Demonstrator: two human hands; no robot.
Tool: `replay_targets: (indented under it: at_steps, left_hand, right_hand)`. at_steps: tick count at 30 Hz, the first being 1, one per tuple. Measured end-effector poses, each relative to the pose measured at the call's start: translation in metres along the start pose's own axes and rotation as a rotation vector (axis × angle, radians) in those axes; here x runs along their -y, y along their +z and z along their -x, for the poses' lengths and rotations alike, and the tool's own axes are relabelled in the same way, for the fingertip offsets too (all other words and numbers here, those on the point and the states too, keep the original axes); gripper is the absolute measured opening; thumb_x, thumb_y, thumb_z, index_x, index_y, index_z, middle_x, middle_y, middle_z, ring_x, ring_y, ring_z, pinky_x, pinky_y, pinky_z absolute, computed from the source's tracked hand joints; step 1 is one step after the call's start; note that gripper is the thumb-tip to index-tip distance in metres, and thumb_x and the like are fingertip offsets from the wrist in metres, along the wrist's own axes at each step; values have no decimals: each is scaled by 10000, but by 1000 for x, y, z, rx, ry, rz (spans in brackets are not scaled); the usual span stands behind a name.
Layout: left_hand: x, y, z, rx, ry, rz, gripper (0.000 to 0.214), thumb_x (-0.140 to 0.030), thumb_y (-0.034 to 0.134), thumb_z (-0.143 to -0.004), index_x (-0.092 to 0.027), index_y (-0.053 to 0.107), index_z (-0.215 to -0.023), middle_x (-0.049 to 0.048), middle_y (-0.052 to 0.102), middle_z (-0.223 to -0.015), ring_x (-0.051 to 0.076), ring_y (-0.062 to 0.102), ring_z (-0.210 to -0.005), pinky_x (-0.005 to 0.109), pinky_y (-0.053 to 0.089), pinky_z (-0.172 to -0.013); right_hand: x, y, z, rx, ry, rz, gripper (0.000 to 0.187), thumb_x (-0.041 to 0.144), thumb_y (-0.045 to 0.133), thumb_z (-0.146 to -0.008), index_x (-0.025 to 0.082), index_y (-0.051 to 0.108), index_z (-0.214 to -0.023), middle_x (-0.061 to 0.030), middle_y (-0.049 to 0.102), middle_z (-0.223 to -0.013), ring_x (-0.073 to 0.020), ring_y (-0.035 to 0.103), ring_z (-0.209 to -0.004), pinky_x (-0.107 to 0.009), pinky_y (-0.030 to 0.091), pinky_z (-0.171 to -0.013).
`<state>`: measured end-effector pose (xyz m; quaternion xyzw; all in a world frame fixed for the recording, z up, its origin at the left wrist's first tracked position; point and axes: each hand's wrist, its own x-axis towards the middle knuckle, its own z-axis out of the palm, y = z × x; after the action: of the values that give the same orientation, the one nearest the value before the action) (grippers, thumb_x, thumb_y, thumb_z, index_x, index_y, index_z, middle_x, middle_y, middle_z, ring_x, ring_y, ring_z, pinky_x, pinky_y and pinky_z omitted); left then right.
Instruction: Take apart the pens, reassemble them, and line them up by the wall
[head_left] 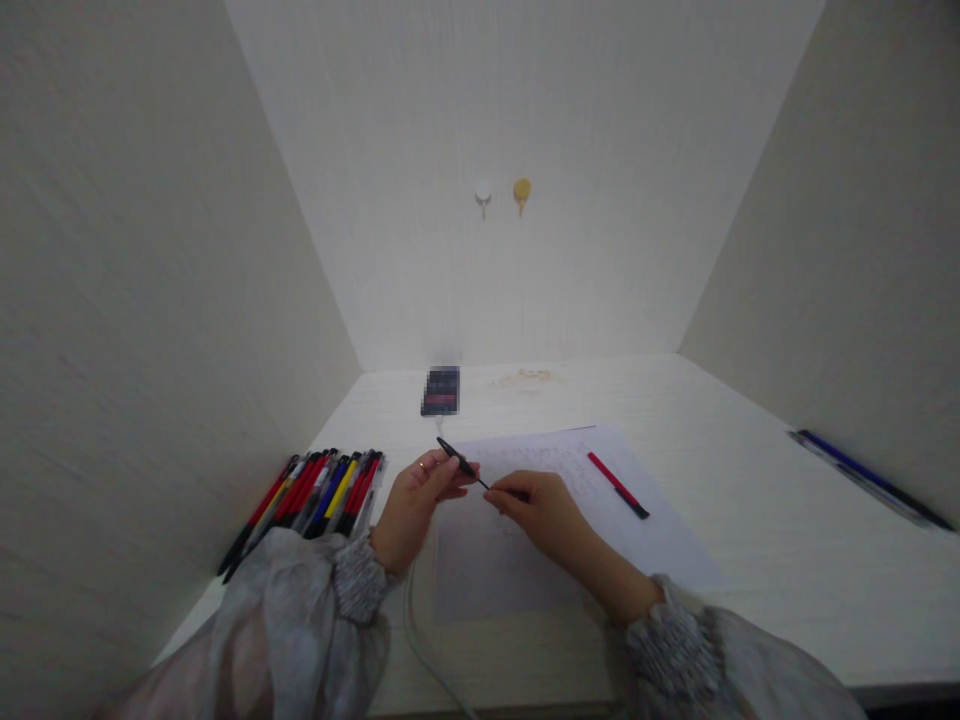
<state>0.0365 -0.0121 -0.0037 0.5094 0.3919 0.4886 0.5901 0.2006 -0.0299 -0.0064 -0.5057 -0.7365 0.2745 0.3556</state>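
Note:
Between the thumb and fingers of my left hand is a black pen part, slanting down to the right over the paper. From its lower end comes a thin dark pen refill. My right hand pinches the far end of that refill, so the two hands are joined by it. To the right of them, a red pen barrel with a black end lies on the written sheet of white paper. My right fingers partly hide the refill's end.
Several red, yellow, blue and black pens lie in a row beside my left sleeve. A phone with a white cable sits toward the back. More pens lie along the right wall. Two hooks are on the back wall.

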Motion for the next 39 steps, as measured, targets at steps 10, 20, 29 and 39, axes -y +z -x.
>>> replay_targets:
  at_steps: [10,20,29,39]
  left_hand:
    - [9,-5,-1,146,-22,-196,163,-219,608,-629,-131,534,-744,10,609,-621,125,571,-543,252,439,-527]
    - [-3,1,12,385,277,-779,204,-256,429,-773,-195,582,-893,18,626,-785,151,546,-715,256,415,-677]
    - [7,-6,5,284,182,-587,162,-272,430,-775,-168,547,-814,28,611,-749,149,562,-735,270,423,-709]
    - [13,-7,1,206,131,-331,97,-236,485,-746,-167,502,-811,37,615,-803,152,568,-788,294,417,-717]
  right_hand:
    - [11,-9,1,-238,-170,123,68,257,594,-664,193,589,-683,-6,585,-651,-137,490,-668,-276,361,-653]
    - [19,-3,2,-19,-333,306,46,169,507,-734,170,536,-769,-27,572,-739,-149,464,-744,-296,336,-703]
    - [15,-30,-8,-225,-89,71,244,333,327,-820,172,510,-824,-29,571,-726,-118,516,-656,-222,376,-576]
    - [-33,-53,-4,34,270,848,181,157,428,-695,111,597,-739,-146,610,-758,-232,576,-678,-295,367,-542]
